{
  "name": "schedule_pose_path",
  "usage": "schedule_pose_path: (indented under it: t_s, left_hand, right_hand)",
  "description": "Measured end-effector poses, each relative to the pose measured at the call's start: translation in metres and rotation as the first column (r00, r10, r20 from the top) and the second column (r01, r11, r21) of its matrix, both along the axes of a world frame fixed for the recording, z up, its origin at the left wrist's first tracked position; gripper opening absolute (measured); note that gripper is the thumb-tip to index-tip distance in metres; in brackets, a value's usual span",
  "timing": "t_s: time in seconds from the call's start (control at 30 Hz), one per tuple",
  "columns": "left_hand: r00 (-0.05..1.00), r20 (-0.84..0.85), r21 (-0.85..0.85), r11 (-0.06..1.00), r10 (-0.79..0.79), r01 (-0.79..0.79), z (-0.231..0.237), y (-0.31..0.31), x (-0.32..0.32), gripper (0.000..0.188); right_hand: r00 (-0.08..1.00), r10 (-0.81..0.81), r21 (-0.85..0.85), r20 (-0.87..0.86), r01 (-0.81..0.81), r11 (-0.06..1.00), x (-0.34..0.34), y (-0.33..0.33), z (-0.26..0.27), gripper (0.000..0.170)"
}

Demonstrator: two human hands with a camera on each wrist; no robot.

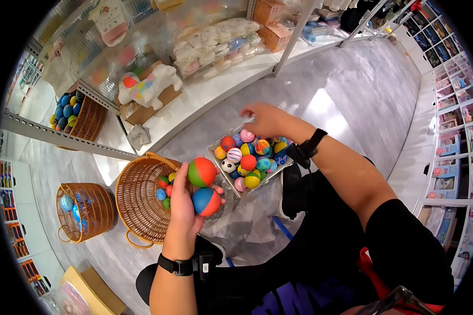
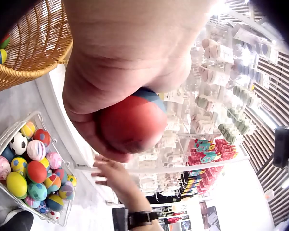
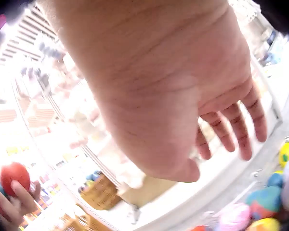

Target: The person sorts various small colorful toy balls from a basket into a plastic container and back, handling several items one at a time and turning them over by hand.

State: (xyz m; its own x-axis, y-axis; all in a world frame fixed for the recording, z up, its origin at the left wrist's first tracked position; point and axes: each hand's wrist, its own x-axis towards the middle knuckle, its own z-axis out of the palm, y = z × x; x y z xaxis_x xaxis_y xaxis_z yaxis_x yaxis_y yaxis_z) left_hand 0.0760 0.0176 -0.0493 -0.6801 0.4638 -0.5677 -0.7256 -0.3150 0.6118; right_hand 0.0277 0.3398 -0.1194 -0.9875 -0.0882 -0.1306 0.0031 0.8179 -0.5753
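My left hand [image 1: 182, 209] holds two balls over the edge of a large wicker basket [image 1: 133, 202]: a green-and-red ball [image 1: 202, 172] and a blue-and-red ball [image 1: 206, 202]. In the left wrist view, its fingers curl round a red and blue ball [image 2: 135, 122]. Several small colourful balls lie in the bottom of the wicker basket. To the right stands a pale wire basket [image 1: 225, 178] full of patterned balls, a soccer-style ball [image 1: 228, 166] among them. My right hand [image 1: 263, 119] hovers above its far edge, fingers loosely bent and holding nothing in the right wrist view.
A smaller wicker basket [image 1: 92, 212] with blue balls stands at the left. Behind, a low white shelf [image 1: 210, 97] carries a stuffed toy [image 1: 150, 89] and bagged goods. Another wicker basket of balls [image 1: 89, 118] sits at the far left. A cardboard box [image 1: 97, 289] is near the lower left.
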Motion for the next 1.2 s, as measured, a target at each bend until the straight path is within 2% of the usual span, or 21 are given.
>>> schedule_pose_path:
  t_s: [0.03, 0.07, 0.13, 0.17, 0.23, 0.27, 0.33, 0.37, 0.5, 0.6, 0.67, 0.73, 0.77, 0.9, 0.97, 1.0, 1.07, 1.1, 1.2]
  left_hand:
    - [1.000, -0.003, -0.006, 1.000, -0.023, 0.023, 0.000, 0.001, 0.000, 0.059]
    - [0.999, -0.004, -0.016, 0.999, -0.051, 0.051, 0.000, 0.002, 0.000, 0.059]
    - [0.999, -0.007, -0.055, 0.997, -0.046, 0.046, 0.008, 0.009, 0.003, 0.058]
    - [0.999, 0.006, -0.097, 0.994, -0.049, 0.050, 0.010, 0.011, 0.005, 0.059]
    - [0.996, 0.014, -0.116, 0.990, -0.084, 0.085, 0.010, 0.012, 0.005, 0.056]
    - [0.997, 0.022, -0.123, 0.989, -0.079, 0.081, 0.006, 0.011, 0.005, 0.056]
    - [0.992, -0.002, -0.107, 0.987, -0.124, 0.123, -0.005, 0.010, 0.004, 0.058]
    - [0.992, -0.015, -0.138, 0.982, -0.129, 0.126, -0.003, 0.012, 0.004, 0.059]
    - [0.986, -0.073, -0.161, 0.977, -0.151, 0.138, -0.006, 0.011, 0.003, 0.060]
    - [0.992, -0.033, -0.195, 0.974, -0.122, 0.113, -0.005, 0.011, 0.003, 0.062]
    - [0.989, -0.049, -0.188, 0.974, -0.138, 0.126, -0.006, 0.014, 0.003, 0.057]
    - [0.956, -0.152, -0.223, 0.951, -0.251, 0.214, -0.015, 0.014, 0.003, 0.049]
    - [0.950, -0.186, -0.236, 0.950, -0.250, 0.204, -0.017, 0.017, 0.005, 0.045]
    - [0.946, -0.150, -0.272, 0.932, -0.286, 0.239, -0.010, 0.017, 0.003, 0.049]
    - [0.981, -0.117, -0.301, 0.947, -0.156, 0.115, -0.005, 0.013, 0.000, 0.055]
    - [0.981, -0.114, -0.301, 0.947, -0.154, 0.114, -0.003, 0.010, -0.003, 0.055]
    - [0.999, -0.029, -0.267, 0.964, -0.016, 0.008, -0.004, 0.002, -0.011, 0.061]
    - [1.000, 0.007, -0.211, 0.977, 0.013, -0.011, -0.009, -0.004, -0.016, 0.057]
    - [0.996, 0.023, -0.210, 0.975, 0.081, -0.074, -0.007, -0.008, -0.018, 0.050]
  right_hand:
    - [0.992, 0.088, -0.279, 0.092, -0.059, 0.959, -0.003, -0.018, 0.024, 0.045]
    - [0.969, 0.192, -0.541, 0.159, -0.077, 0.837, 0.001, -0.038, 0.052, 0.046]
    - [0.921, 0.335, -0.835, 0.198, -0.021, 0.550, 0.021, -0.069, 0.085, 0.047]
    - [0.919, 0.338, -0.838, 0.201, -0.018, 0.546, 0.028, -0.077, 0.101, 0.047]
    - [0.863, 0.432, -0.723, 0.263, -0.120, 0.681, 0.037, -0.087, 0.122, 0.057]
    - [0.859, 0.438, -0.728, 0.266, -0.119, 0.675, 0.038, -0.087, 0.116, 0.057]
    - [0.890, 0.450, -0.537, 0.069, -0.347, 0.769, 0.038, -0.086, 0.103, 0.063]
    - [0.903, 0.421, -0.527, 0.089, -0.316, 0.789, 0.041, -0.086, 0.101, 0.065]
    - [0.882, 0.467, -0.430, 0.068, -0.397, 0.811, 0.043, -0.081, 0.083, 0.064]
    - [0.884, 0.446, -0.405, 0.142, -0.360, 0.841, 0.044, -0.076, 0.084, 0.064]
    - [0.891, 0.432, -0.410, 0.140, -0.345, 0.844, 0.047, -0.077, 0.080, 0.065]
    - [0.888, 0.461, -0.419, 0.003, -0.417, 0.806, 0.050, -0.080, 0.069, 0.066]
    - [0.864, 0.501, -0.440, -0.048, -0.468, 0.766, 0.049, -0.082, 0.065, 0.065]
    - [0.865, 0.501, -0.429, 0.021, -0.445, 0.786, 0.048, -0.081, 0.071, 0.063]
    - [0.894, 0.446, -0.327, 0.041, -0.410, 0.852, 0.041, -0.073, 0.075, 0.061]
    - [0.893, 0.448, -0.329, 0.044, -0.410, 0.851, 0.038, -0.069, 0.073, 0.061]
    - [0.931, 0.361, -0.203, 0.059, -0.343, 0.917, 0.032, -0.059, 0.068, 0.059]
    - [0.931, 0.364, -0.166, 0.040, -0.353, 0.921, 0.031, -0.056, 0.061, 0.055]
    - [0.923, 0.378, -0.128, 0.069, -0.367, 0.921, 0.033, -0.058, 0.037, 0.053]
